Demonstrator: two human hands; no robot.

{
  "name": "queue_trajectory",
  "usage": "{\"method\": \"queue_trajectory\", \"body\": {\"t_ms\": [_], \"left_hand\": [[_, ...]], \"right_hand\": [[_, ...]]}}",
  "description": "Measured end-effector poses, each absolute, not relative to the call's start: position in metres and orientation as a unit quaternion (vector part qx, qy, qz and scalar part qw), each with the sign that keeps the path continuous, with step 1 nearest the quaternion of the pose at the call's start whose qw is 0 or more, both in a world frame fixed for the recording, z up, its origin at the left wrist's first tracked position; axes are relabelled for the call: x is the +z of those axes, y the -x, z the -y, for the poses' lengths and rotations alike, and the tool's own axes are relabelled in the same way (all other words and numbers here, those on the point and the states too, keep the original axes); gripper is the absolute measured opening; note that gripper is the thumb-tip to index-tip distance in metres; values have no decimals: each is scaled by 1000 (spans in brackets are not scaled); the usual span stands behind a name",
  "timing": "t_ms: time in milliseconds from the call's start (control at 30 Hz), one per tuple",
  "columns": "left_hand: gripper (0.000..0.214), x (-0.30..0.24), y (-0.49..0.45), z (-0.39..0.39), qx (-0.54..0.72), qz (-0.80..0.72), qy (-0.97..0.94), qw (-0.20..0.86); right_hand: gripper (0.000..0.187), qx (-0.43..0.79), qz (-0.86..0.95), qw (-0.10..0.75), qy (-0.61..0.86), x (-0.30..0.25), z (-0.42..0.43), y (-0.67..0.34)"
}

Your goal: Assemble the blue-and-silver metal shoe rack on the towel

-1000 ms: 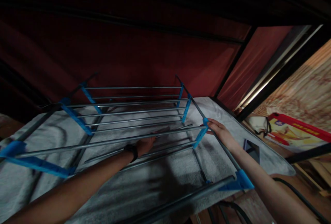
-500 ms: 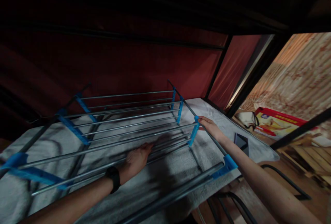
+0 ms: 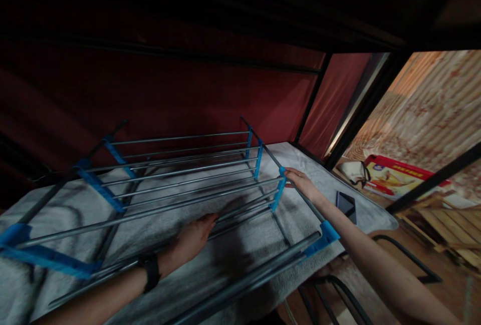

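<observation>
A metal rack [image 3: 180, 170] with grey rods and blue plastic joints lies on a grey towel-covered surface [image 3: 240, 245]. My left hand [image 3: 193, 237], with a dark watch on the wrist, rests on the lower rods in the middle, fingers curled round one. My right hand [image 3: 300, 182] grips the right side rail just beside a blue joint [image 3: 280, 190].
A dark phone [image 3: 345, 204] lies on the towel at the right edge. Dark red fabric walls and black frame bars stand behind and above. To the right, lower down, are a red and yellow package [image 3: 398, 179], wooden slats and a black cable.
My left hand has drawn back toward me along the lower rods. The view has shifted right. My right hand keeps its grip on the side rail.
</observation>
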State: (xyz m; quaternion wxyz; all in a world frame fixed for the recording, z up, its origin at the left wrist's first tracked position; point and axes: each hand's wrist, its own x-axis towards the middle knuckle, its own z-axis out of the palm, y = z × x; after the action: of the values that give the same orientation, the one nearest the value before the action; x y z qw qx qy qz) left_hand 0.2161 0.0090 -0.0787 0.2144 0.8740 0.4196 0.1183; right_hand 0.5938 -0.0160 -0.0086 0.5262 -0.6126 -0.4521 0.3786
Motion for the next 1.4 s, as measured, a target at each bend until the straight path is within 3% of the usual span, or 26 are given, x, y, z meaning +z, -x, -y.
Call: {"method": "queue_trajectory", "body": {"t_ms": [600, 1033, 1167, 1300, 1400], "left_hand": [[45, -82, -225, -18, 90, -432, -861, 253], [47, -53, -233, -16, 72, -427, -887, 163], [46, -44, -238, -8, 52, -435, -889, 136], [48, -32, -241, -2, 16, -389, -915, 110], [41, -29, -240, -5, 17, -369, -925, 95]], "right_hand": [[41, 381, 458, 528, 605, -12, 14, -595], [45, 376, 463, 500, 628, -8, 16, -598], [55, 268, 531, 416, 688, 10, 25, -601], [53, -7, 677, 329, 658, 34, 43, -595], [40, 41, 780, 289, 553, 27, 47, -575]]}}
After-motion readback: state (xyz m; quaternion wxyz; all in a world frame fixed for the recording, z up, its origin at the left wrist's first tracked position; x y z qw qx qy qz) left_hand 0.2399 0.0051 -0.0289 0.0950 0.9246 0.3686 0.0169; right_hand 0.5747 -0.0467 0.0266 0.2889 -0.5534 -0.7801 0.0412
